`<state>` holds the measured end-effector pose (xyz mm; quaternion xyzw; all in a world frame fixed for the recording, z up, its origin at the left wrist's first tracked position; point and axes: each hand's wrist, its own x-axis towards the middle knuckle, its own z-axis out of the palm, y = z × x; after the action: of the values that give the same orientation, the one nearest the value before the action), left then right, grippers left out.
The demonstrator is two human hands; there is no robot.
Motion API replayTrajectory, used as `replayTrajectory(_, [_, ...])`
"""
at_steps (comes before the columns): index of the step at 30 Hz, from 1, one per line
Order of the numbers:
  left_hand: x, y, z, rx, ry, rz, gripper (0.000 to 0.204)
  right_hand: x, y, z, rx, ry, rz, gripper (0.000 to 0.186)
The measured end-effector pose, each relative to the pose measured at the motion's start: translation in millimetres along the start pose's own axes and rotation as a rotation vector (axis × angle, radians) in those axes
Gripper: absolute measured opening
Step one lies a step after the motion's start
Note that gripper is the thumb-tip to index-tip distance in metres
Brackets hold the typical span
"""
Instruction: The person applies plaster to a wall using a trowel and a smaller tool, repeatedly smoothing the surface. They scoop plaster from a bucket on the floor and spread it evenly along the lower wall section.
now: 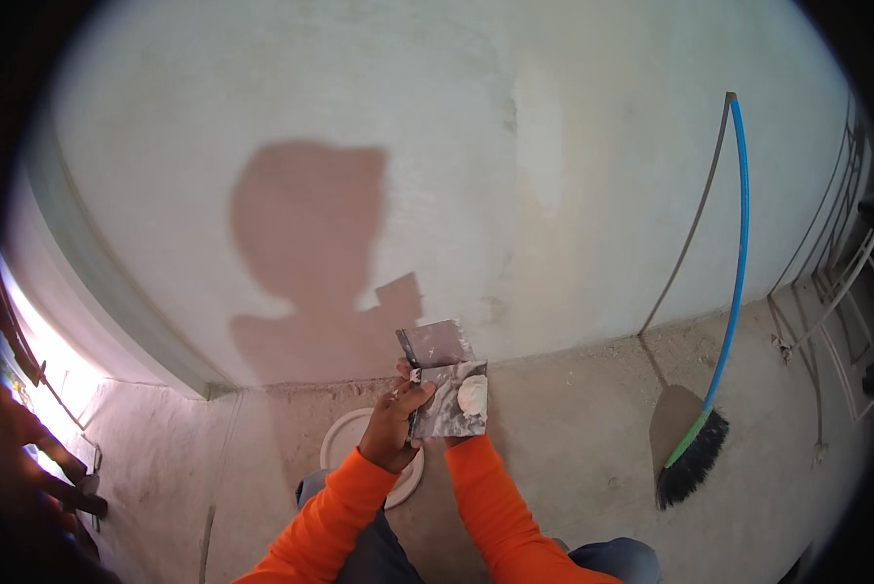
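Note:
My left hand is closed on a putty knife, its thumb over the dark edge of the wide metal blade. Whitish putty sits in a lump at the right of that blade, with smears across the rest. Just beyond it shows a second flat metal blade with a black edge, also smeared; which hand bears it I cannot tell. Only a sliver of my right hand appears below the near blade, its fingers hidden. Beneath my left forearm is a white round rim, of a lid or bucket, partly covered.
A pale plastered wall with patches rises in front, carrying my shadow. Against it at right leans a broom with blue handle and black bristles. Metal frames stand far right. A bright opening lies left, beside a wall edge.

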<state>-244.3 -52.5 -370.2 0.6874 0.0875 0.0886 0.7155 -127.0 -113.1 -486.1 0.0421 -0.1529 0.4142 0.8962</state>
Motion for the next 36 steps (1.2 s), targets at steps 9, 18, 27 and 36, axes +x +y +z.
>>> replayTrajectory(9, [18, -4, -11, 0.008, -0.018, 0.169, 0.043, -11, -6, -17, -0.454, -0.045, -0.079, 0.05])
replayTrajectory(18, [35, 11, -18, -0.421, 0.156, -0.008, 0.019, -6, 6, -43, 0.197, -0.266, 0.478, 0.041])
replayTrajectory(27, [34, 12, -79, -0.279, 0.442, 0.278, 0.032, -4, -51, -26, -0.777, 0.64, -0.412, 0.028])
replayTrajectory(36, [47, -14, -111, -0.214, 0.342, 0.368, 0.033, 2, 11, 59, -0.673, 0.464, -0.281, 0.035])
